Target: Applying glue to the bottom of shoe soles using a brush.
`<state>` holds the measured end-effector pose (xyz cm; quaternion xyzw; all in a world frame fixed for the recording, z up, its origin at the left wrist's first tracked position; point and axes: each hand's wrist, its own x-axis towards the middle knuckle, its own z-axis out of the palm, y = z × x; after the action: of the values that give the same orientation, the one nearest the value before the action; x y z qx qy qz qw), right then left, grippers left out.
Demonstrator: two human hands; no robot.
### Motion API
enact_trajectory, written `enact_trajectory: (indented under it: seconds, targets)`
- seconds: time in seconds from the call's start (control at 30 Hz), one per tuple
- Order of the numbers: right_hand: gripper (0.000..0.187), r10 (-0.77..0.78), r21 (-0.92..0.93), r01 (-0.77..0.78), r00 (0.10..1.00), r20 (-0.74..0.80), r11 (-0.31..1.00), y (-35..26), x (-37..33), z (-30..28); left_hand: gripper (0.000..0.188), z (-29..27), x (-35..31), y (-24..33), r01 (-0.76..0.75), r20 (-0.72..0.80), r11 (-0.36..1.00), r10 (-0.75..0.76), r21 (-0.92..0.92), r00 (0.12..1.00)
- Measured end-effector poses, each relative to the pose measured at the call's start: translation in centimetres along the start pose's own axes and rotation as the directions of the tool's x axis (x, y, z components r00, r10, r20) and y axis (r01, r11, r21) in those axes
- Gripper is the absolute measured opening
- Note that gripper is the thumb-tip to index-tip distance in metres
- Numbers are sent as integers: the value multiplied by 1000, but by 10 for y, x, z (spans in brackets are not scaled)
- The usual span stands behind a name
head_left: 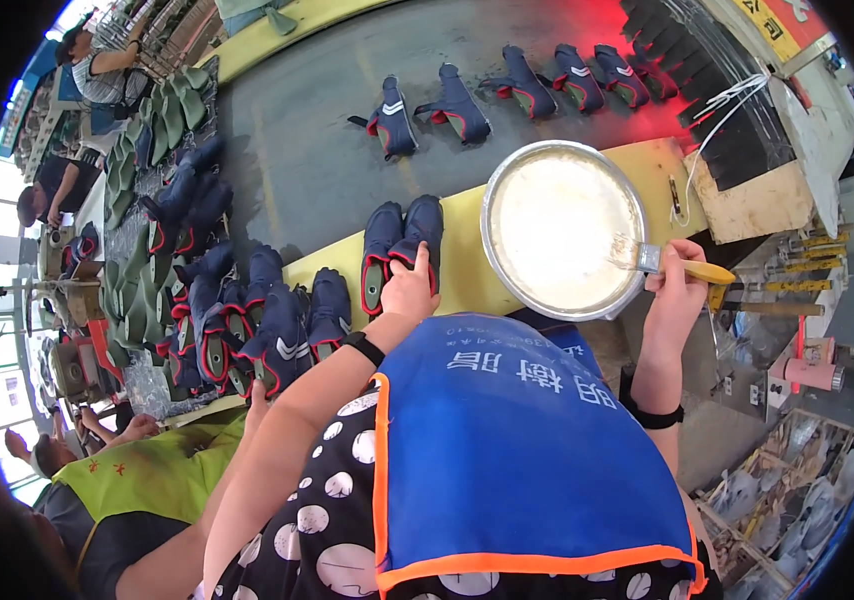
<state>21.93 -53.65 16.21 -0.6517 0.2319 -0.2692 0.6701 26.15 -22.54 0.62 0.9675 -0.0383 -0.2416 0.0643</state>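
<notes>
My left hand (409, 288) grips a navy shoe upper (423, 220) with red edging at its opening end. A second navy shoe upper (381, 232) lies right beside it, a green insert showing inside. Both rest on the yellow ledge (462, 232). In my right hand (679, 290) is a paintbrush (709, 271) with a yellow handle and a metal band. Its bristles reach over the right side of a round metal pan (488, 215) filled with a whitish liquid (559, 228); whether they touch the surface I cannot tell.
A dark conveyor belt (317, 130) beyond the ledge carries several navy uppers (457, 112) toward a red-lit dark-strip curtain (692, 70). More uppers (277, 335) crowd the left, near green shoe forms (137, 290). A person in a yellow-green vest (152, 470) works close on my left.
</notes>
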Motion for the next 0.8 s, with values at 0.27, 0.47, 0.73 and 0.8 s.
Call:
enact_trajectory:
  seconds: [0.27,0.47,0.73,0.8]
  targets:
    - [7,11,-6,-12,1000,-20,1000,10,4,-18,101,-28,-7,-70,111,143,469,33,-876,989]
    - [9,60,56,-61,998,17,997,26,10,-8,93,20,1,-46,-285,-240,847,192,-449,951]
    - [12,104,4,-105,994,34,995,51,10,-9,75,-1,7,-43,43,-56,984,-54,-174,997]
    - [12,164,-31,-161,981,107,986,58,11,-9,84,-4,6,-28,113,-106,993,-116,-32,988]
